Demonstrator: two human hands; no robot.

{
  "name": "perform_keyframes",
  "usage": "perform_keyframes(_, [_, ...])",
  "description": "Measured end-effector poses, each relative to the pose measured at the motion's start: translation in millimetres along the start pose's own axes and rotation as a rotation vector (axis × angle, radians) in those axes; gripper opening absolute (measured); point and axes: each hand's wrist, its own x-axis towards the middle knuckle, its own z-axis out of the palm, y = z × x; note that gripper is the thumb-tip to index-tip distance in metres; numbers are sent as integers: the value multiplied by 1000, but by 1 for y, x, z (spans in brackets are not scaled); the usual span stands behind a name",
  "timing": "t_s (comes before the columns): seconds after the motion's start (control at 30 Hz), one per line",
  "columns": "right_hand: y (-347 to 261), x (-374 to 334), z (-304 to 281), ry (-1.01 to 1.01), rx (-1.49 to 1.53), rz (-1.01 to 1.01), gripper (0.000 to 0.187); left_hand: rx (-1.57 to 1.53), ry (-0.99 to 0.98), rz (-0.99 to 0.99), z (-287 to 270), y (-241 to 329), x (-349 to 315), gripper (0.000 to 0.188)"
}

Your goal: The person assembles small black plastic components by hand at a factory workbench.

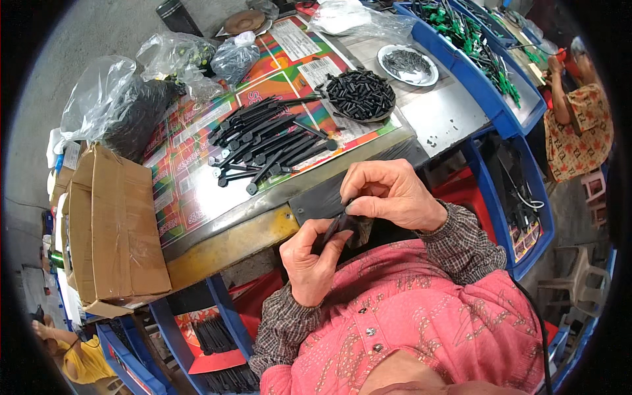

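A slim black plastic rod [332, 230] sits close over the person's lap, pinched between both hands: the left hand [309, 260] grips its lower end with fingers curled tight, the right hand [388, 194] nips its top. Beyond, on the table [434, 115], lie a heap of similar black rods [270, 141] and a dish of small black caps [361, 94]; a cardboard box [115, 230] stands left.

Bright even daylight, soft shadows, mild glare on metal tabletop [447, 112]; strong fisheye bending, black vignette at rim.

Pink patterned shirt [421, 309], checked brown cuffs [461, 240]
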Motion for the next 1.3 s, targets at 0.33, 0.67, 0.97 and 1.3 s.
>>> perform_keyframes(0.33, [-5,0,3,-43,-1,87,6,28,6,-47,-1,0,-1,10])
perform_keyframes(0.67, [-1,-1,4,29,39,17,16,-103,37,-41,5,-1,-2,14])
perform_keyframes(0.97, [-9,-3,12,57,25,41,12,-149,25,-71,6,-3,-3,15])
perform_keyframes(1.3, [4,-1,12,68,-7,-27,13,-177,19,-61,5,-1,-4,14])
